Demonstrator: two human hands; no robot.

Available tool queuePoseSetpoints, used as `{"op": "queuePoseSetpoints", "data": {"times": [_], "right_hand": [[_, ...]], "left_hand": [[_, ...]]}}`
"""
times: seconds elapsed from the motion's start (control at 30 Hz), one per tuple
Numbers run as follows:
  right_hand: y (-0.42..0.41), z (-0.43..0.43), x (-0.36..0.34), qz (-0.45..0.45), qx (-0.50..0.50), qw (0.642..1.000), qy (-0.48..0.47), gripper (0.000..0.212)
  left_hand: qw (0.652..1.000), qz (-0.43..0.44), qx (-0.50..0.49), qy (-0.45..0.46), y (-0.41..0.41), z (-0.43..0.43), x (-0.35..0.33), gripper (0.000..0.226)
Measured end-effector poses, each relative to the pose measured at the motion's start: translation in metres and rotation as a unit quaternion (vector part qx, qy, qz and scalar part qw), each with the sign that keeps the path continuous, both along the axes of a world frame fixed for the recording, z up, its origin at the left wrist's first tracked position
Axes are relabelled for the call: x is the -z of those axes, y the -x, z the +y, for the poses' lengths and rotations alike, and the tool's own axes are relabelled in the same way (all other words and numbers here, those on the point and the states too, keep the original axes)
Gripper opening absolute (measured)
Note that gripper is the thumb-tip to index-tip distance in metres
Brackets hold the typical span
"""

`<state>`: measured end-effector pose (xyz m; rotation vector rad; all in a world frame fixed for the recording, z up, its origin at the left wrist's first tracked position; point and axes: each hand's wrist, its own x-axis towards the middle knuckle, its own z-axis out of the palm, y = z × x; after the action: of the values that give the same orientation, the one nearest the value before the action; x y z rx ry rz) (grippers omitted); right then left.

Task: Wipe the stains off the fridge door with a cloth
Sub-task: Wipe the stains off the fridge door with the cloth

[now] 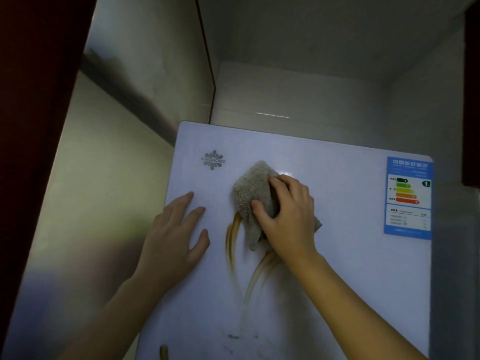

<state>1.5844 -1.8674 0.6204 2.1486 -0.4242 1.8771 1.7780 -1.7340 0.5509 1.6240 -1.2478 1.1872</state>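
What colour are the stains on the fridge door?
Brown streaks, seen in the head view.

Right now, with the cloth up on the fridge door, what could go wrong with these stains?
The cloth under the right hand sits above the brown streaks, so a downward wipe may smear them further. A separate brown mark near the bottom edge could be missed. Wide strokes might wet the energy label at the door's right.

A white fridge door [350,255] carried brown stains [232,240] streaking down its middle, a grey cloth [253,193] pressed against it just above them, a logo [213,160] near its top-left corner and an energy label [408,198] at its top-right edge
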Motion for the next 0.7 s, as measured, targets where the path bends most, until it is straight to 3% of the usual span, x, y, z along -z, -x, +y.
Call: {"op": "queuePoseSetpoints", "data": {"times": [0.3, 0.57, 0.7], "right_hand": [[-0.011, 0.006, -0.003, -0.072, -0.054, 0.996, -0.030, 0.041], [-0.018, -0.005, -0.004, -0.066, -0.096, 0.988, 0.097, 0.022], [-0.017, -0.011, 0.002, -0.037, -0.064, 0.989, 0.127, 0.036]], "left_hand": [[0.999, -0.039, 0.004, 0.008, -0.016, -0.010, 0.024, 0.056], [0.998, -0.053, 0.007, 0.034, -0.017, -0.013, 0.023, 0.053], [0.998, -0.053, 0.007, 0.035, -0.019, -0.013, 0.023, 0.053]]}}
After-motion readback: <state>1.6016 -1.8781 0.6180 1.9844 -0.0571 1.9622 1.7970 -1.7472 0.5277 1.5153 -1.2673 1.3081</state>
